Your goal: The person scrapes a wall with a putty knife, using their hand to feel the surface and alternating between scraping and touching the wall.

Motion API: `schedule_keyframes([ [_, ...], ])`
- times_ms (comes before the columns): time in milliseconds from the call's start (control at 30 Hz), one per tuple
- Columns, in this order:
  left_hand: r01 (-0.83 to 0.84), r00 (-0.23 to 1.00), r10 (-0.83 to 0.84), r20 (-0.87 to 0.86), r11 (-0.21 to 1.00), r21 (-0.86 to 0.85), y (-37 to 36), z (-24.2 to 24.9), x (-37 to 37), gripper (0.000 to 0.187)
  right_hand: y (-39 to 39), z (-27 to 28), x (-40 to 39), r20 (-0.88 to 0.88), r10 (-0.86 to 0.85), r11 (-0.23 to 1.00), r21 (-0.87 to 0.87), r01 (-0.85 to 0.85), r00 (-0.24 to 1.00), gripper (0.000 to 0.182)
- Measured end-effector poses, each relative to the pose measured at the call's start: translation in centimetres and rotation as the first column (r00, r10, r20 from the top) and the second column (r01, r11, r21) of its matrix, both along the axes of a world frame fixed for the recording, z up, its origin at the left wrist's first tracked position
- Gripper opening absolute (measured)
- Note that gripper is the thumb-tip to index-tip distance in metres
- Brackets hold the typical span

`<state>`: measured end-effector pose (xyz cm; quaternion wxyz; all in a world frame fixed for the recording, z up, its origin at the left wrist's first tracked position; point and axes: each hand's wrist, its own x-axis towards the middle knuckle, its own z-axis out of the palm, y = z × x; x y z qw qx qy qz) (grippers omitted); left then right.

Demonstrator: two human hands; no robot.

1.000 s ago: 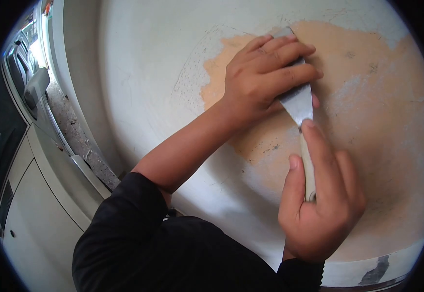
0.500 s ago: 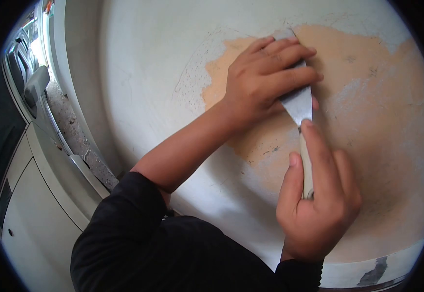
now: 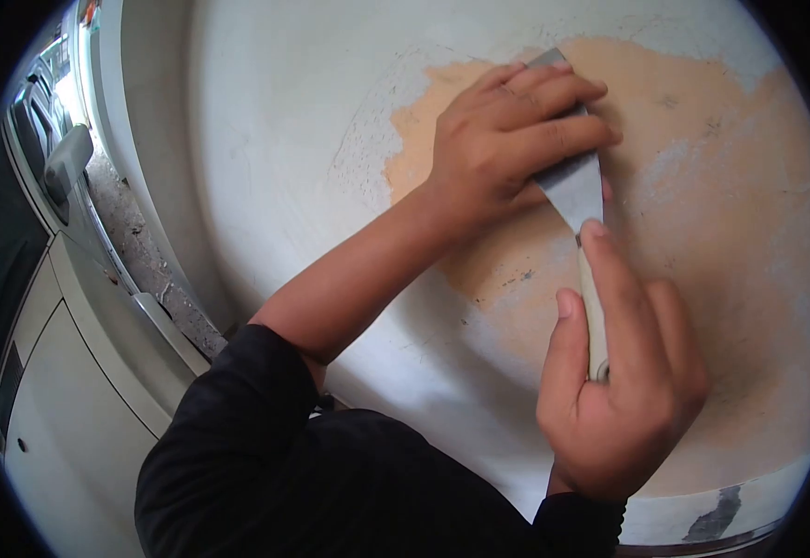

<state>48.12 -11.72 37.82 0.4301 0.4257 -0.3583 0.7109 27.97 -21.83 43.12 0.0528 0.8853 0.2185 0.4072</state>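
Observation:
A putty knife point(image 3: 580, 192) with a wide metal blade and a pale handle slants up across a light panel point(image 3: 275, 158). My right hand point(image 3: 624, 391) is wrapped round its handle, with the index finger stretched along the neck. Over the blade lies my left hand point(image 3: 507, 139), fingers across its upper face and a fingertip showing beyond its right edge. Part of the blade is hidden by those fingers; its far end shows past them. Beneath both hands spreads a tan patch point(image 3: 721, 214) with greyish smears and small dark marks.
On the left stands a pale vehicle point(image 3: 89, 391) with a side mirror point(image 3: 68, 163). A strip of rough ground point(image 3: 135, 232) runs between it and the panel. Near the panel's lower right edge is a dark grey chipped spot point(image 3: 717, 513).
My right hand and the knife's handle have shifted slightly to the right. The blade's far end has edged up a little, while my left hand stays nearly in place on it.

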Motion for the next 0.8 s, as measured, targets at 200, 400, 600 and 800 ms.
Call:
schedule_keyframes([
  [200,-0.010,1.000,0.010,-0.001,1.000,0.029,-0.1,-0.1,-0.3,0.041,-0.2,-0.4,0.0,0.014,-0.015,1.000,0.005,0.015,1.000,0.044],
  [400,-0.034,0.999,0.034,-0.029,0.999,0.011,-0.3,-0.2,-0.4,0.042,-0.4,-0.4,0.0,0.001,0.011,0.999,0.042,-0.011,1.000,0.044],
  [600,-0.024,1.000,0.023,0.004,1.000,0.016,-0.1,0.0,-0.1,0.042,-0.4,-0.4,0.1,0.006,0.009,1.000,0.026,-0.010,1.000,0.043],
  [800,-0.026,1.000,0.027,-0.006,0.999,0.028,-0.2,-0.3,0.2,0.042,-0.4,-0.8,0.1,0.008,0.018,0.999,0.046,-0.018,1.000,0.042],
])
